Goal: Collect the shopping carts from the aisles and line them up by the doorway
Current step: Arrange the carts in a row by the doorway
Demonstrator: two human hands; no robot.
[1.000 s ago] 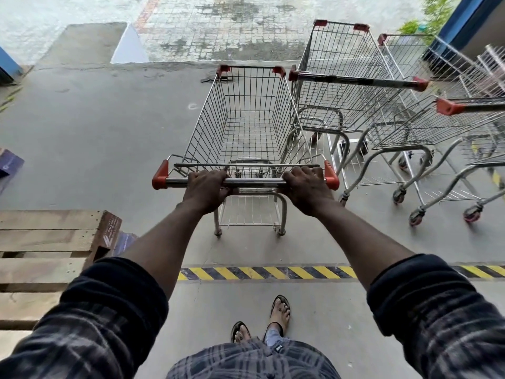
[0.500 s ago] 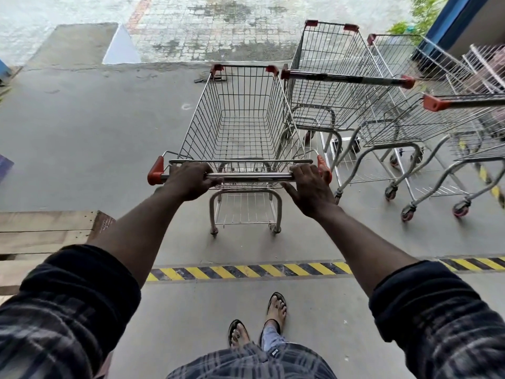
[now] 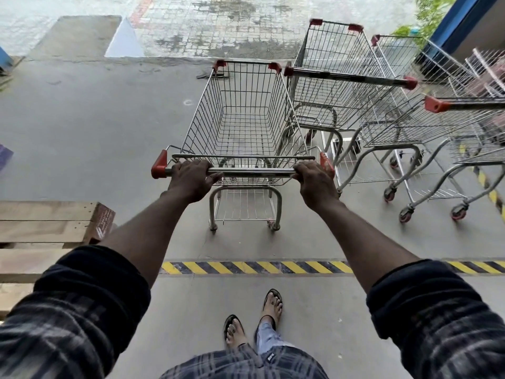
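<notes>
An empty wire shopping cart [image 3: 243, 116] with red corner caps stands straight ahead on the concrete floor. My left hand [image 3: 192, 180] grips the left part of its metal handle bar [image 3: 254, 172], and my right hand [image 3: 317, 184] grips the right end next to the red cap. Close on the right stands a second cart [image 3: 336, 77], its handle near my cart's front right corner. A third cart [image 3: 426, 127] is nested behind that one, and the pink-tinted edge of another basket [image 3: 489, 75] shows at the far right.
A wooden pallet [image 3: 46, 225] lies at the left, near my left arm. A yellow-black hazard stripe [image 3: 254, 267] crosses the floor between my sandalled feet and the cart. Beyond the concrete lies wet paving, with a blue wall [image 3: 461, 20] at the top right.
The cart has rolled forward and slightly right, closer to the parked carts. My hands have slid apart along the handle, the right one now at its right end.
</notes>
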